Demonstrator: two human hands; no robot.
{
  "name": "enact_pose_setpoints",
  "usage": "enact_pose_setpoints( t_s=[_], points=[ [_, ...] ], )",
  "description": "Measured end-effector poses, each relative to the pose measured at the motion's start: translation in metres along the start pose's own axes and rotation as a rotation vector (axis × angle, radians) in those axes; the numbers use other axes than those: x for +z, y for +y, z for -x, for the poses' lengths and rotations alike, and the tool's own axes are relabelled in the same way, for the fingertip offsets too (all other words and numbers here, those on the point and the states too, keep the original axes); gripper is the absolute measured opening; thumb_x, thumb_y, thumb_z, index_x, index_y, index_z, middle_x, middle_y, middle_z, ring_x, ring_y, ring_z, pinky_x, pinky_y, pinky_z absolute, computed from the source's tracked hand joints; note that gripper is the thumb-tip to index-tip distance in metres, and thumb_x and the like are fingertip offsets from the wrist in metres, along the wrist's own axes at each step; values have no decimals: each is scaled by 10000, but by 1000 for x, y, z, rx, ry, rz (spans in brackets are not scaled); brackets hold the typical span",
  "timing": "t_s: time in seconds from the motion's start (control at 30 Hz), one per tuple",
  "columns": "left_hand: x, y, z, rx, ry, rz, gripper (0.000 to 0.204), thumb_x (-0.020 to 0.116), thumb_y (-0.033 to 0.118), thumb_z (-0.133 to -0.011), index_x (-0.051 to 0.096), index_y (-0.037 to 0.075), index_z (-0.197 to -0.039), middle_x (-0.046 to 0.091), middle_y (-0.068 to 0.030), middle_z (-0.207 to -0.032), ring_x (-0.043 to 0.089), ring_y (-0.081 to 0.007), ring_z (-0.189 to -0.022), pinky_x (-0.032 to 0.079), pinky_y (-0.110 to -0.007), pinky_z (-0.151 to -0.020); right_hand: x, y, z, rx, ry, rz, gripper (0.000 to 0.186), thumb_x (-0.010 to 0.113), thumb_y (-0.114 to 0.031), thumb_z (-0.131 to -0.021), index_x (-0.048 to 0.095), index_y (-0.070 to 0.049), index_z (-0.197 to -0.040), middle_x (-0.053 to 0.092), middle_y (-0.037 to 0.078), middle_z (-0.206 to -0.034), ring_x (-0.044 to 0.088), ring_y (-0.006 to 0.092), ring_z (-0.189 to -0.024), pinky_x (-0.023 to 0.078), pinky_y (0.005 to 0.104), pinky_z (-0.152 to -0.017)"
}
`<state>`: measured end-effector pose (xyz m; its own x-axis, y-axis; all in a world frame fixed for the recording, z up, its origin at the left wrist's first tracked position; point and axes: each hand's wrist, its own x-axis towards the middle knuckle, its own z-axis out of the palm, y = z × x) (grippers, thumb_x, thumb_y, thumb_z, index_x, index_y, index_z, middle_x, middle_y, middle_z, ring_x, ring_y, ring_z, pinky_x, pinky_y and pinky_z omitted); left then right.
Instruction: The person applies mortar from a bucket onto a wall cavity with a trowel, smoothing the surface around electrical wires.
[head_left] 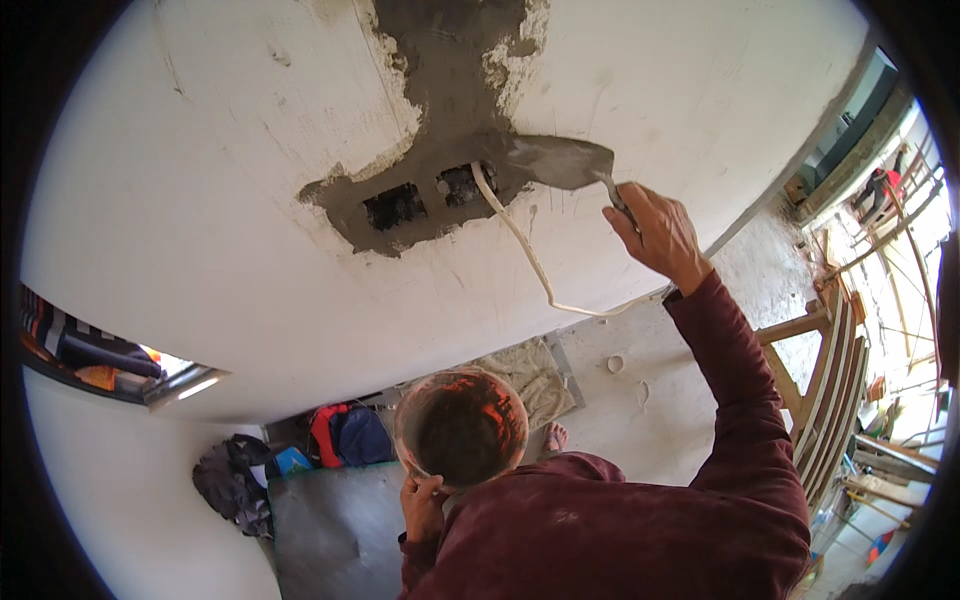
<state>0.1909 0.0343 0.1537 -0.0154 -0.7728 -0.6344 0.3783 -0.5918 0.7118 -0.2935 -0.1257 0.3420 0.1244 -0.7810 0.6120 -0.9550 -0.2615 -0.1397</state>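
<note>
A trowel (555,160) lies against wet grey plaster (450,70) on the white wall, its handle in the fingers of my right hand (650,228). Just below the blade are two dark recessed boxes (398,205), and a pale cable (530,255) hangs out of the right one, running down along the wall. Low in the view, my left hand (423,508) grips the rim of an orange bucket (465,430) with dark grey mortar inside, held at my body.
Bags and clothing (355,435) lie by the wall on a dark board (320,530). A bare foot (555,436) shows on the concrete floor (640,390). Wooden benches or trestles (830,390) stand at right. A person in red (880,185) is farther off among poles. An opening (95,355) is at left.
</note>
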Motion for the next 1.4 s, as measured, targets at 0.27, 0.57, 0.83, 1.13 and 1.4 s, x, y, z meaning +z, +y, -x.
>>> enact_pose_setpoints(
  t_s=[0.27,0.57,0.83,1.13,1.4],
  points=[
    [40,-24,8,-20,-47,15,104,639,22,-885,573,44,-962,649,-81,-927,674,-203,-829,606,-403,-804,-18,16,-3,140,65,124,207,642,-209,-988,533,-45,-928,603,161,-794,649,383,-729,496,473,-611],
    [43,-29,10,-2,-2,1,88,659,20,-892,588,62,-923,630,-37,-804,654,-177,-731,604,-385,-750,-30,-75,76,242,-247,-331,341,619,-50,-913,506,60,-1215,576,241,-966,617,439,-863,491,504,-738],
    [31,-14,-9,8,-84,-12,152,677,20,-888,539,84,-886,630,-50,-787,658,-181,-706,587,-346,-666,-43,-107,20,145,-249,195,385,670,-113,-908,546,56,-1230,628,172,-989,681,327,-850,575,425,-709],
    [1,3,-22,26,-175,-34,150,667,15,-896,528,71,-895,618,-67,-761,655,-201,-609,530,-316,-526,-51,-134,-13,128,-268,375,349,676,-120,-908,579,22,-1213,666,143,-988,691,302,-876,580,419,-708],
    [-7,19,-30,20,-245,-112,96,656,21,-886,580,78,-898,625,-25,-850,658,-166,-729,619,-373,-694,-116,-138,8,207,-278,479,378,710,-99,-875,604,-36,-1232,655,114,-1035,663,300,-1003,557,423,-788]
  ],
)
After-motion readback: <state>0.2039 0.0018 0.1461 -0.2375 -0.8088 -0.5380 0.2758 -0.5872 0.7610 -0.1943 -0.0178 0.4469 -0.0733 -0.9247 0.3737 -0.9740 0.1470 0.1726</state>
